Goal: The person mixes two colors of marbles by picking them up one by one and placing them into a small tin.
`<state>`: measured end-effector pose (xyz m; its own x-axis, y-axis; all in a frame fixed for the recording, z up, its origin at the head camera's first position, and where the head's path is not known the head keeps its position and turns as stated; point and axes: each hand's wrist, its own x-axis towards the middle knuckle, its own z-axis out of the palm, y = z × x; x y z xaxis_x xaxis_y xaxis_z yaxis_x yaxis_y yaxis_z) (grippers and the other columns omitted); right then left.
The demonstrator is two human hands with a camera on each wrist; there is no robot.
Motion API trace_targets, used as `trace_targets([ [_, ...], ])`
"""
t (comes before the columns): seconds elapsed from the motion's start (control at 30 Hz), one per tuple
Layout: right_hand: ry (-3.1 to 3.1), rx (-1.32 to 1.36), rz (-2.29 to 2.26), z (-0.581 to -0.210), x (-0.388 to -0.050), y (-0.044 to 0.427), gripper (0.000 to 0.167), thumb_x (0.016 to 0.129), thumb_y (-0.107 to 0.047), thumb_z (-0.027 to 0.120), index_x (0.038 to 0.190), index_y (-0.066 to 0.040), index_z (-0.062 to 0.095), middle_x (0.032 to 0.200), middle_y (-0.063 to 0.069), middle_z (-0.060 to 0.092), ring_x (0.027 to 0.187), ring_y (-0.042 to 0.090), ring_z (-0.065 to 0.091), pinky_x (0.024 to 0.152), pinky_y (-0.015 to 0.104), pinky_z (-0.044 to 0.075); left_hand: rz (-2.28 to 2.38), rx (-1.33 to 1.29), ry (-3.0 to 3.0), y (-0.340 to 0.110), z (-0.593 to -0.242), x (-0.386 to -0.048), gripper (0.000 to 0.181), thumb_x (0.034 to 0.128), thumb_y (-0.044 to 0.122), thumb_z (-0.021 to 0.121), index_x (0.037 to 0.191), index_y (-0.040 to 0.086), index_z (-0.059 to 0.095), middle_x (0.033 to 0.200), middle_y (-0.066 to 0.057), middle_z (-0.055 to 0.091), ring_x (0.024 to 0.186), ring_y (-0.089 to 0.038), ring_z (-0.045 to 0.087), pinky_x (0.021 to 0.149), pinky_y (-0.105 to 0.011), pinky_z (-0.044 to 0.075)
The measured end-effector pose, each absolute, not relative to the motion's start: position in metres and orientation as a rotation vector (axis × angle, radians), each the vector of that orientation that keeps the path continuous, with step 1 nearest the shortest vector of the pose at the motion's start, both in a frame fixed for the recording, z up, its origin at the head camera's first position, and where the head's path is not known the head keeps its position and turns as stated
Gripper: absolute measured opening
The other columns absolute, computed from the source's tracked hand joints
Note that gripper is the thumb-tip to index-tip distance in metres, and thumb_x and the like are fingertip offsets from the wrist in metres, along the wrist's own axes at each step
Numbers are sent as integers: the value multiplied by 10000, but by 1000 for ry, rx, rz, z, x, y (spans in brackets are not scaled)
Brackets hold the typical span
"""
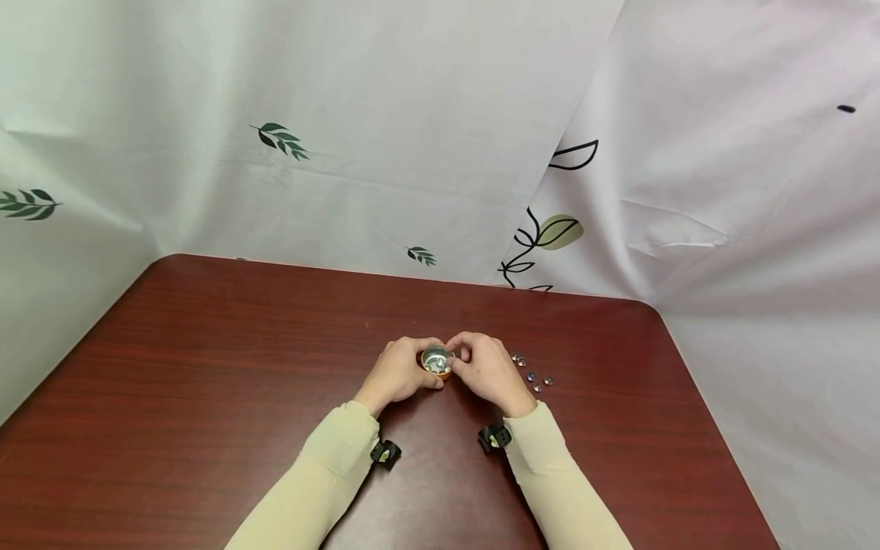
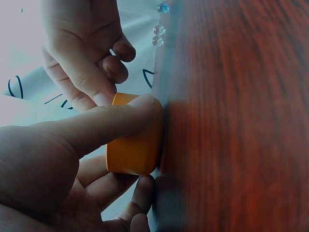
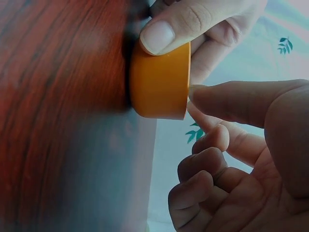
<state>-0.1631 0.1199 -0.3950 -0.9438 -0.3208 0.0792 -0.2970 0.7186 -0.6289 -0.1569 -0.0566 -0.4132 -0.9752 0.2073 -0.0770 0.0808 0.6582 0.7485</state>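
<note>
Two bare hands meet over one small round orange cup with a shiny silver inside (image 2: 137,150), sitting on a dark red-brown wood-grain table (image 1: 227,367). Left hand (image 1: 399,370) grips the cup: thumb on the near side, fingers round the far side. Right hand (image 1: 484,368) has thumb and index finger at the rim, other fingers curled; cannot tell if anything is pinched between them.

Head view alone looks into the cup: bright reflective interior, contents too small to make out. It also shows five small clear glass beads (image 1: 532,377) on the table, just beyond the right hand's outer side. Left wrist view catches three beads, one bluish; it and the right wrist view show the plain orange outer wall, upright, base on the table. Right wrist view gives the left thumbnail pressed on that wall and the right thumb touching the rim.

Head view only: cream sleeves (image 1: 319,470), black wrist devices (image 1: 386,455) with yellow-green marks, too small to read. White fabric backdrop (image 1: 412,99) carries printed leaves.
</note>
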Motion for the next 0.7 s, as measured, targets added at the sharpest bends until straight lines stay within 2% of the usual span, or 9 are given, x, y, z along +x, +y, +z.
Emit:
trace_targets([
  [0.37, 2875, -532, -1080, -391, -159, 124, 107, 900, -98, 733, 1006, -95, 743, 732, -23, 508, 614, 135, 458, 615, 301, 402, 1228, 248, 2720, -57, -412, -157, 516, 708, 159, 929, 1182, 238, 741, 1030, 17, 721, 939, -195, 624, 832, -393, 500],
  [0.7, 2851, -488, -1132, -389, -154, 132, 85, 901, -117, 759, 985, -124, 747, 723, -19, 503, 586, 130, 450, 587, 293, 392, 1228, 248, 2707, -58, -411, -156, 519, 708, 147, 928, 1180, 251, 739, 1032, 21, 718, 958, -187, 629, 843, -393, 500],
])
